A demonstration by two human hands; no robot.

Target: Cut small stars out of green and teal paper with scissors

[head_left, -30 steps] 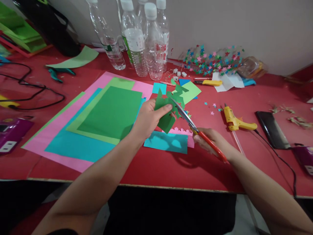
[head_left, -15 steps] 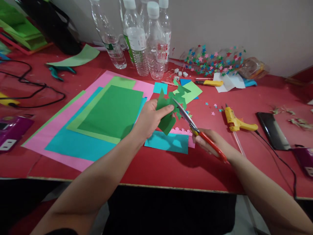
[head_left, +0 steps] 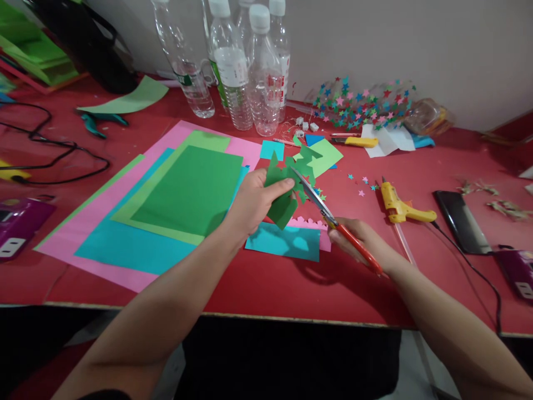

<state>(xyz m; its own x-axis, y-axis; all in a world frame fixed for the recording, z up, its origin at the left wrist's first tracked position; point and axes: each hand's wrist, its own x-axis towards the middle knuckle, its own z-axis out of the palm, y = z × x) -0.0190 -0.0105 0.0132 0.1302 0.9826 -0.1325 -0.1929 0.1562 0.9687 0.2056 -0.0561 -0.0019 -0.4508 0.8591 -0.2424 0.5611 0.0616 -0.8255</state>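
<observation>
My left hand [head_left: 256, 200] pinches a piece of dark green paper [head_left: 283, 210] between thumb and fingers, above the table. Its right side is cut into jagged, notched shapes. My right hand [head_left: 358, 239] is closed round the red handles of a pair of scissors [head_left: 318, 203]. The blades look nearly together and their tips lie at the green paper, close to my left thumb. Below the paper, a blue strip of paper [head_left: 283, 243] lies on the table, partly over a pink strip with a notched edge [head_left: 326, 240].
Stacked coloured sheets [head_left: 187, 189] lie on the left. Plastic bottles [head_left: 264, 78] stand at the back, beside a heap of paper stars [head_left: 362, 105]. A yellow cutter [head_left: 360, 142], a yellow glue gun [head_left: 403, 206] with a cord and a black phone [head_left: 462, 222] are on the right.
The scissor blades have drawn closer together at the green paper, and the handles have closed slightly. My left hand keeps its hold; the whole view has shifted a little.
</observation>
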